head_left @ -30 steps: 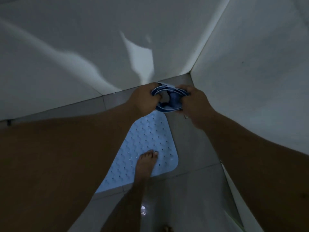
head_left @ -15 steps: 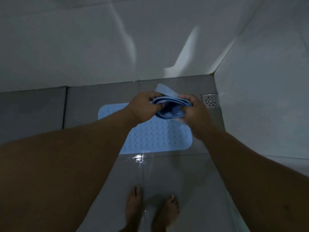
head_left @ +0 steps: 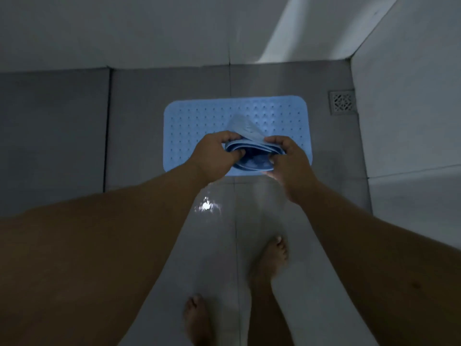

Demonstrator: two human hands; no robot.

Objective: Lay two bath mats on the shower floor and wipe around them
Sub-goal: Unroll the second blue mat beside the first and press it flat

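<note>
Both hands, left hand (head_left: pixel 214 156) and right hand (head_left: pixel 289 158), gripped the rolled bath mat (head_left: pixel 252 151) between them. It was held above the flat bath mat (head_left: pixel 199 126) on the shower floor (head_left: pixel 149 121).

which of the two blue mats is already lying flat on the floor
The light blue perforated rubber mat spread flat on the grey floor tiles near the wall. The other blue mat is rolled up, gripped by the left hand and right hand.

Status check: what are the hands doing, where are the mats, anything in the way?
Left hand and right hand grip the rolled mat. Flat mat lies on the floor. Drain to its right, uncovered. Nothing in the way.
</note>
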